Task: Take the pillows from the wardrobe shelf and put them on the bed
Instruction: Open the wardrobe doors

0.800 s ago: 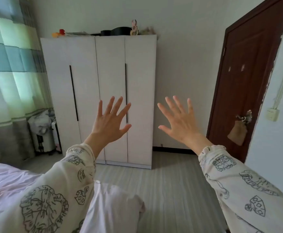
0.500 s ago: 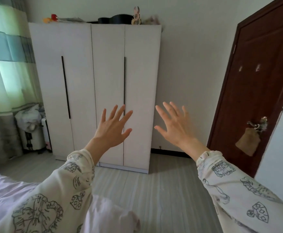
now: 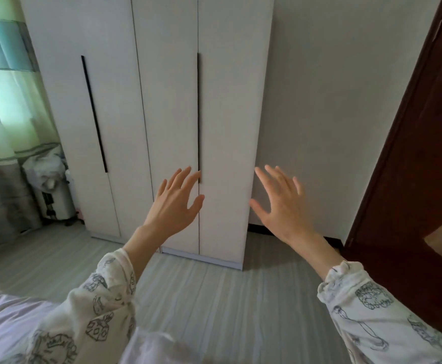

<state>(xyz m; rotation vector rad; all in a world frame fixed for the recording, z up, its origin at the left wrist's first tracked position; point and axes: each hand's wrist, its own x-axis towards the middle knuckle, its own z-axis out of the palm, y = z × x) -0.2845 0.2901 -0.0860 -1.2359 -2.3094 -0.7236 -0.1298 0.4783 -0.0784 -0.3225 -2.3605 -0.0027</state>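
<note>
A tall white wardrobe [image 3: 167,101] fills the middle of the view with all its doors closed, so its shelves and any pillows are hidden. Dark vertical handle slots [image 3: 198,116] run down the doors. My left hand [image 3: 175,203] is raised in front of the right-hand handle slot, fingers spread and holding nothing. Stretched out level with the wardrobe's right edge, my right hand [image 3: 280,203] is also spread and empty. The bed [image 3: 4,319] with pale pink bedding lies at the lower left, partly behind my left sleeve.
A dark brown door [image 3: 409,179] stands at the right. Green and grey curtains [image 3: 2,106] hang at the left, with a white appliance and a bag [image 3: 49,187] on the floor beside the wardrobe. Grey plank floor [image 3: 214,298] lies between bed and wardrobe.
I have moved closer to the wardrobe, which now fills more of the view with its top out of frame. Both hands stay raised and spread, now nearer the doors.
</note>
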